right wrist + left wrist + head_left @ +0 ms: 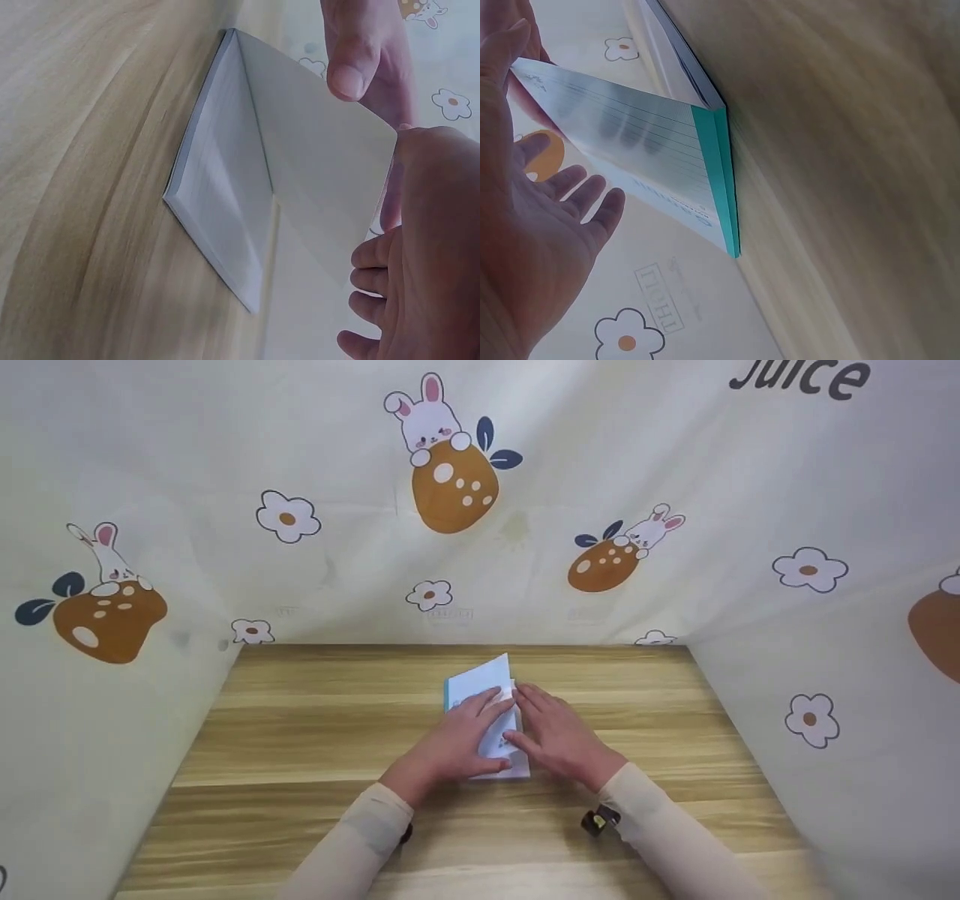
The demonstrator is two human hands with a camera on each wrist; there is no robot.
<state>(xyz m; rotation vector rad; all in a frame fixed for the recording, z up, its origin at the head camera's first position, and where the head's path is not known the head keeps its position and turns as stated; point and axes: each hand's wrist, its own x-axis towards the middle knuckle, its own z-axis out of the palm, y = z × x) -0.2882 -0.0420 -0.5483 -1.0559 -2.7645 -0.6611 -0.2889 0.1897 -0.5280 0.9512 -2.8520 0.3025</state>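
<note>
A thin notebook point(477, 678) with a pale printed cover lies on the table, and its cover stands raised at a slant. The teal spine strip point(721, 180) shows in the left wrist view, the inside pages point(221, 165) in the right wrist view. My left hand point(459, 746) reaches over the cover's outer side with fingers extended and spread, its thumb near the cover's free edge. My right hand point(564, 735) is at that same edge from the right, fingers nearly straight and the thumb at the cover's corner.
The wood-grain table point(300, 735) is enclosed at the back and sides by a pale cloth point(337, 450) printed with rabbits, fruit and flowers. A small black device point(600, 819) sits at the right wrist.
</note>
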